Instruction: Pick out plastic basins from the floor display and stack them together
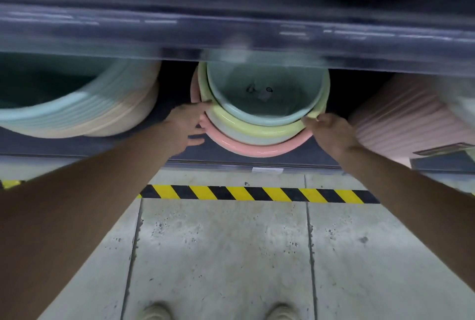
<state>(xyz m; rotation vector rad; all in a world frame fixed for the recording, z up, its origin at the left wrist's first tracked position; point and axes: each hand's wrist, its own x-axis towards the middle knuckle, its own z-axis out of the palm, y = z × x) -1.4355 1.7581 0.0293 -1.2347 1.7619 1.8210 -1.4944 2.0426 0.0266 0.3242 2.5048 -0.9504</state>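
Observation:
A nested stack of plastic basins sits on the low dark shelf in the middle of the head view. A pale green basin (264, 93) lies on top, inside a yellow-green one (259, 128), with a pink one (257, 148) at the bottom. My left hand (189, 124) holds the left rim of the yellow-green basin, thumb on top. My right hand (330, 132) grips the same rim on the right side. The basins' far rims are hidden under the upper shelf.
An upper shelf edge (231, 34) overhangs the basins closely. A large stack of blue and cream basins (84, 111) stands to the left, and a ribbed pink stack (401, 124) to the right. Yellow-black hazard tape (257, 193) crosses the concrete floor. My shoes (156, 312) show below.

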